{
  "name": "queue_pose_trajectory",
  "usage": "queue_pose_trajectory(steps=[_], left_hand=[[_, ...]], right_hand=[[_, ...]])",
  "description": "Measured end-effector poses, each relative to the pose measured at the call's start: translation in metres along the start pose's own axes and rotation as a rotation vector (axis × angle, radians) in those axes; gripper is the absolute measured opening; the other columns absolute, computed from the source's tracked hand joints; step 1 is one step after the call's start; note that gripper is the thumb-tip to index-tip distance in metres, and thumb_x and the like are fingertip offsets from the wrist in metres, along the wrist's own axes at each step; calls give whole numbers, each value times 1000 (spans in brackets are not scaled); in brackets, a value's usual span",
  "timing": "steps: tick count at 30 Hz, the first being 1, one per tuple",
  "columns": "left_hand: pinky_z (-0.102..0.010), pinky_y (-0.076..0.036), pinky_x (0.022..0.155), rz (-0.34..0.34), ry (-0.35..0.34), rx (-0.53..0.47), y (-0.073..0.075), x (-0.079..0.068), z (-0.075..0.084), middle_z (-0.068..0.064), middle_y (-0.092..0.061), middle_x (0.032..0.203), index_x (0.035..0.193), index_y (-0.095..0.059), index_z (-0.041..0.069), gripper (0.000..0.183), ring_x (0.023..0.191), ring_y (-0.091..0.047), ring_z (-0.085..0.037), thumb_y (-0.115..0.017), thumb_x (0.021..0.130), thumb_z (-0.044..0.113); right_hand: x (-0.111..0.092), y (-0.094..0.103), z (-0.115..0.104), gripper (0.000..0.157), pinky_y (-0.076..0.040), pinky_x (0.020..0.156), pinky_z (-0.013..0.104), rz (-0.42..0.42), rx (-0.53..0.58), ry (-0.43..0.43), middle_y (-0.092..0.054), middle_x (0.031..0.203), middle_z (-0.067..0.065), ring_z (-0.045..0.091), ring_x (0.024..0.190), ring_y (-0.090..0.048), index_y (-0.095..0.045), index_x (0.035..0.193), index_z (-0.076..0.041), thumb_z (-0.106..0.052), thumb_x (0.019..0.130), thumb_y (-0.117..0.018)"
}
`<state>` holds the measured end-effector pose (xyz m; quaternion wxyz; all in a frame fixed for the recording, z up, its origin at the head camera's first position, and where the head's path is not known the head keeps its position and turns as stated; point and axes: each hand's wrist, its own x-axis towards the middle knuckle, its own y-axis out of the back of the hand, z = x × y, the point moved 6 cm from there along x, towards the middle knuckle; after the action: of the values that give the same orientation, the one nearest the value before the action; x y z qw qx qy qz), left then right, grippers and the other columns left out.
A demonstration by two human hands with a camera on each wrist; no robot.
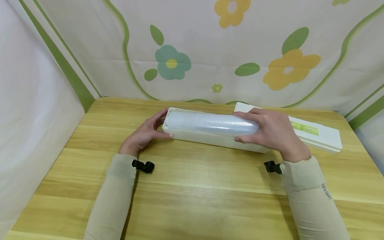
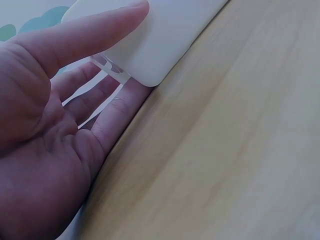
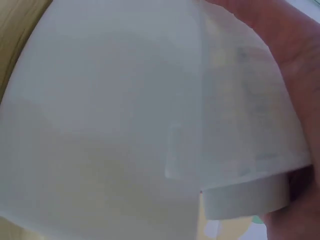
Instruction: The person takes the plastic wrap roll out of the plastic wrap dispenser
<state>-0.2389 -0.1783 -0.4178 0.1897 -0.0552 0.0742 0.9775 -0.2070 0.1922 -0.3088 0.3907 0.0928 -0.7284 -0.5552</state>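
Observation:
A roll of cling film (image 1: pixel 207 123), glossy and see-through white, lies along a long white dispenser box (image 1: pixel 216 140) in the head view. Its left end sits inside the box, while the right end is raised above the wall. My right hand (image 1: pixel 271 128) grips that raised end, thumb in front and fingers behind. In the right wrist view the white core end (image 3: pixel 247 202) sticks out of the film beside the palm. At the box's left end is my left hand (image 1: pixel 145 133), its thumb (image 2: pixel 115 27) on the front wall and fingers at the end and back.
Behind my right hand lies a long white lid (image 1: pixel 328 135) with a yellow-green label (image 1: pixel 304 128), partly hidden by the hand. The wooden table (image 1: pixel 192 196) reaches back to a flower-printed curtain (image 1: pixel 201 33). Both sleeves carry a black strap mount.

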Motion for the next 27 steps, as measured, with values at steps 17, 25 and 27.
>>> queue_pose_trajectory(steps=[17, 25, 27], left_hand=[[-21, -52, 105, 4, 9, -2, -1, 0, -2, 2, -40, 171, 170, -34, 28, 104, 158, -37, -25, -87, 86, -3], [-41, -39, 124, 6, 22, 3, 0, -2, -1, 4, -43, 170, 169, -34, 33, 104, 156, -40, -22, -88, 87, 1], [-46, -37, 126, 5, 23, 0, 0, -2, -1, 3, -43, 170, 170, -34, 34, 105, 156, -40, -23, -88, 87, 1]], right_hand=[[-8, 12, 10, 75, -37, 54, 23, 103, 96, -49, -83, 96, -3, 13, 64, -64, -82, 127, -30, -70, 65, -92], [-9, 27, 11, 78, -42, 63, 20, 147, 136, -122, -84, 101, -2, 14, 72, -68, -83, 124, -30, -42, 50, -105], [-10, 30, 11, 80, -42, 65, 20, 166, 151, -127, -84, 99, -2, 12, 73, -66, -84, 123, -30, -39, 48, -107]])
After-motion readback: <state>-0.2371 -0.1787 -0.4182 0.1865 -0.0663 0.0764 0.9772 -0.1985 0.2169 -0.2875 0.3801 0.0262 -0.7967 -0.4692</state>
